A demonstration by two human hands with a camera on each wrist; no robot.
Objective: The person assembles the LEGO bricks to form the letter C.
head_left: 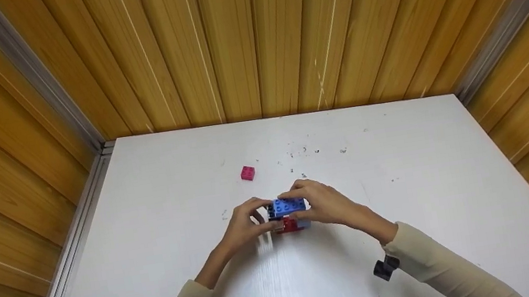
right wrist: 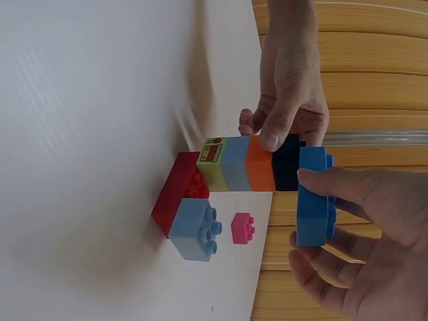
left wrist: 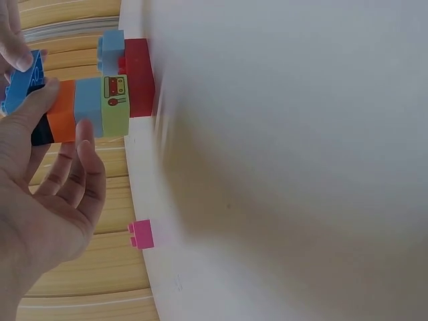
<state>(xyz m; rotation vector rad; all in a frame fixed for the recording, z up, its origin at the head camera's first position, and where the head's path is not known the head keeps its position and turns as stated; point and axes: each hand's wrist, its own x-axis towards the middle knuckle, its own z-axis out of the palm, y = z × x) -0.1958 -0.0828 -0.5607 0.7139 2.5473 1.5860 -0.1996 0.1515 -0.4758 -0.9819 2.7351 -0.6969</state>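
Note:
A stack of toy building bricks stands upright on one end of a long red brick (right wrist: 170, 194). From the bottom it has a printed lime-green brick (right wrist: 214, 177), a light blue brick (right wrist: 235, 164), an orange brick (right wrist: 259, 167) and a black brick (right wrist: 285, 170). My left hand (head_left: 244, 223) grips this column near its upper bricks. Between thumb and fingers my right hand (head_left: 326, 203) holds a long blue brick (right wrist: 312, 217) at the top of the column. In the left wrist view the blue brick looks tilted; whether it is joined cannot be told.
Another light blue brick (right wrist: 190, 231) sits on the red brick's other end. A small pink brick (head_left: 248, 173) lies farther back on the white table (head_left: 169, 185). Wood-patterned walls (head_left: 252, 39) rise behind the table and at both sides.

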